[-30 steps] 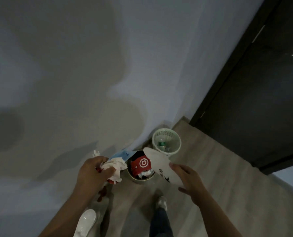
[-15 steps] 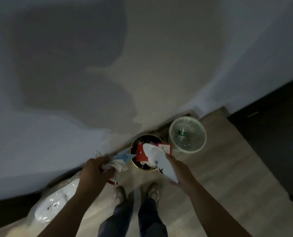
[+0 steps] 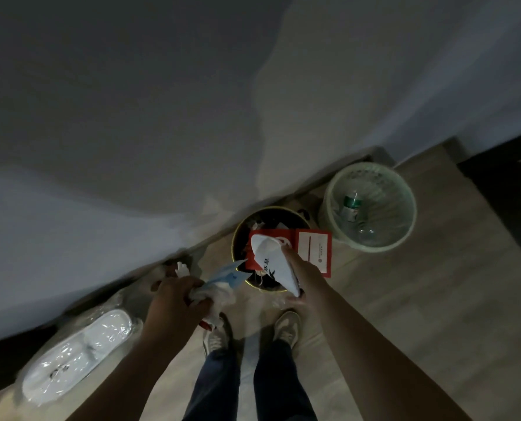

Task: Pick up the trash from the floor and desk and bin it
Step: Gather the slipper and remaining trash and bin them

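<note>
A grey painted wall (image 3: pixel 162 117) meets a pale wood-plank floor (image 3: pixel 420 314). A white slipper sealed in clear plastic wrap (image 3: pixel 80 354) lies on the floor at the left, by the wall. A pale green mesh plastic basket (image 3: pixel 399 183) stands right of a round dark bin with a gold rim (image 3: pixel 233 247). The two are just beside each other. A flat red card packet (image 3: pixel 311 247) lies across the bin's mouth. The right hand (image 3: pixel 305 275) grips a loose white slipper (image 3: pixel 271 262), toe over the bin. The left hand (image 3: pixel 174 302) clutches a crumpled bundle of white tissue and blue wrapper (image 3: pixel 219 284) beside the bin's rim. A green-labelled bottle (image 3: pixel 352 205) lies in the basket.
</note>
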The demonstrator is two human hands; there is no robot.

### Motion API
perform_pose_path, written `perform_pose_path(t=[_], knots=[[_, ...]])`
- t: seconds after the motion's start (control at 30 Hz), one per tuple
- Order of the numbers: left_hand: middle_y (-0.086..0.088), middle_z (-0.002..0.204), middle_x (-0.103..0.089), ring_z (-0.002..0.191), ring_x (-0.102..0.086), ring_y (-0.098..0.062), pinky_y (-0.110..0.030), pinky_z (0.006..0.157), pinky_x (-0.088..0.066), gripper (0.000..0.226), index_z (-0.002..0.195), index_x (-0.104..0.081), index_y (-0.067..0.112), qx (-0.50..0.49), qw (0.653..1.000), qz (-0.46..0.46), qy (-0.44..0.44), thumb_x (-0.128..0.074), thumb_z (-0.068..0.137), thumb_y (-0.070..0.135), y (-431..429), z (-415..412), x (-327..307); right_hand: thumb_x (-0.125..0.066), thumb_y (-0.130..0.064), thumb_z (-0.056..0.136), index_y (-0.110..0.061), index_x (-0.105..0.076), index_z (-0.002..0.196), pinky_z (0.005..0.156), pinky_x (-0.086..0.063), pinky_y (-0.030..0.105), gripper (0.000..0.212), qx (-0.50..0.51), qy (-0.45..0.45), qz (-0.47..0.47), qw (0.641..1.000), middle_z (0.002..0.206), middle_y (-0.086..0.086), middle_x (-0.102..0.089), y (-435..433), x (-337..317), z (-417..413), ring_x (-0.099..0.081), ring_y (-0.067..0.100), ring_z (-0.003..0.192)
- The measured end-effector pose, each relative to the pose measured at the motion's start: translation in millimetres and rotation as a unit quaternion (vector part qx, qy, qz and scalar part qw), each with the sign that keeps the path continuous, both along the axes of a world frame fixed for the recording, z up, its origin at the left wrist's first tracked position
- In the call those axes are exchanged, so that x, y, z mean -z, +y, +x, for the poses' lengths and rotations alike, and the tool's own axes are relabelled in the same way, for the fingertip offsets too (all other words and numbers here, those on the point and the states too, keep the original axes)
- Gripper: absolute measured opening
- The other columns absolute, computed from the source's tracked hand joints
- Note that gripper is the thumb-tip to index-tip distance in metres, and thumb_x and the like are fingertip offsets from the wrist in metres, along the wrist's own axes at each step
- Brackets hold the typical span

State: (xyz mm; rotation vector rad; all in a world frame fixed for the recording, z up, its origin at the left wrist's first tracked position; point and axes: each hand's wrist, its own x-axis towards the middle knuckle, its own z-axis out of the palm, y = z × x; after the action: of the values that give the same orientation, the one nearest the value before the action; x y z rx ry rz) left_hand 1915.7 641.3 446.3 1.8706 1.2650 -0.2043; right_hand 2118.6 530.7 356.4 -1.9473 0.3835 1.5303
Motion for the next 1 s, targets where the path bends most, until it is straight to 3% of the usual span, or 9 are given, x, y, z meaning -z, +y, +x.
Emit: perform_pose_path(t=[0.17,0.23,0.3,0.37,0.43,0.53,0.83,0.9,1.0], knots=[[0.002,0.062,-0.064,0.058,-0.063,0.002,-0.008,0.049,-0.045,0.007,0.079,-0.067,0.013,0.000,1.000,-0.010,0.003,-0.070,0.080,0.007,3.8,11.6,37.0,-0.058,-0.047,0.090,-0.002,-0.056,0.125,0.093,-0.052,0.045,0.057,-0.001,-0.070,-0.004,0.998,0.084,-0.004,-0.055,0.4,52.9,1.8,-0.057,0.019,0.086],[0.003,0.062,-0.064,0.057,-0.063,0.000,-0.009,0.047,-0.045,0.009,0.079,-0.067,0.015,-0.005,1.000,-0.012,0.007,-0.070,0.080,0.006,4.0,14.6,48.0,-0.062,-0.039,0.089,-0.001,-0.051,0.129,0.093,-0.052,0.047,0.057,0.007,-0.090,-0.010,0.996,0.095,0.000,-0.056,-2.5,62.5,0.8,-0.056,0.023,0.097],[0.004,0.064,-0.064,0.059,-0.063,0.000,-0.009,0.048,-0.046,0.012,0.079,-0.066,0.017,-0.004,1.000,-0.009,0.008,-0.070,0.079,0.006,4.5,17.4,56.9,-0.066,-0.034,0.086,-0.006,-0.041,0.138,0.093,-0.053,0.046,0.064,0.010,-0.097,-0.011,0.995,0.121,0.009,-0.053,-5.7,66.7,-1.0,-0.052,0.028,0.111],[0.004,0.065,-0.064,0.060,-0.063,0.002,-0.007,0.047,-0.045,0.011,0.083,-0.066,0.017,-0.002,1.000,-0.009,0.011,-0.071,0.080,0.007,6.1,21.5,62.1,-0.066,-0.029,0.086,-0.008,-0.037,0.141,0.090,-0.052,0.037,0.066,-0.023,-0.140,-0.010,0.990,0.133,0.012,-0.048,-11.5,66.6,-1.5,-0.049,0.030,0.119],[0.003,0.067,-0.065,0.058,-0.064,0.001,-0.007,0.047,-0.044,0.011,0.085,-0.067,0.016,0.004,1.000,-0.012,0.012,-0.071,0.080,0.007,8.2,26.3,64.6,-0.064,-0.024,0.087,-0.007,-0.035,0.142,0.082,-0.047,0.030,0.065,-0.090,-0.209,-0.031,0.973,0.133,0.015,-0.048,-20.7,62.1,-0.1,-0.049,0.030,0.120],[0.001,0.065,-0.067,0.053,-0.064,-0.003,-0.010,0.046,-0.045,0.008,0.084,-0.068,0.014,0.024,1.000,-0.012,0.007,-0.071,0.079,0.008,10.8,38.1,65.1,-0.063,-0.023,0.086,-0.008,-0.033,0.146,0.094,-0.046,0.036,0.068,-0.145,-0.262,-0.046,0.953,0.140,0.017,-0.046,-36.5,52.6,8.9,-0.048,0.031,0.125],[0.005,0.058,-0.060,0.048,-0.056,-0.004,-0.010,0.045,-0.037,0.008,0.076,-0.067,0.013,0.121,0.992,0.006,-0.019,-0.069,0.078,0.020,3.9,119.7,54.7,-0.064,-0.019,0.085,-0.012,-0.058,0.125,0.089,-0.048,0.030,0.041,-0.093,-0.264,-0.035,0.959,0.123,0.011,-0.063,-86.8,8.1,59.2,-0.060,0.023,0.110],[0.003,0.063,-0.059,0.052,-0.055,-0.005,-0.020,0.052,-0.045,0.019,0.082,-0.068,0.010,0.167,0.986,0.021,-0.014,-0.065,0.077,0.027,-1.6,145.7,60.4,-0.064,-0.022,0.086,-0.014,-0.056,0.127,0.092,-0.048,0.031,0.043,-0.080,-0.265,-0.036,0.960,0.124,0.011,-0.061,-101.9,1.5,71.3,-0.060,0.022,0.110],[0.001,0.085,-0.061,0.066,-0.062,-0.005,-0.020,0.057,-0.050,0.019,0.100,-0.066,0.014,0.175,0.984,-0.025,-0.009,-0.067,0.083,0.022,-18.3,198.9,69.8,-0.065,-0.021,0.086,-0.015,-0.057,0.126,0.090,-0.049,0.030,0.041,-0.050,-0.263,-0.034,0.963,0.122,0.010,-0.062,-127.2,-3.4,90.8,-0.060,0.021,0.107]])
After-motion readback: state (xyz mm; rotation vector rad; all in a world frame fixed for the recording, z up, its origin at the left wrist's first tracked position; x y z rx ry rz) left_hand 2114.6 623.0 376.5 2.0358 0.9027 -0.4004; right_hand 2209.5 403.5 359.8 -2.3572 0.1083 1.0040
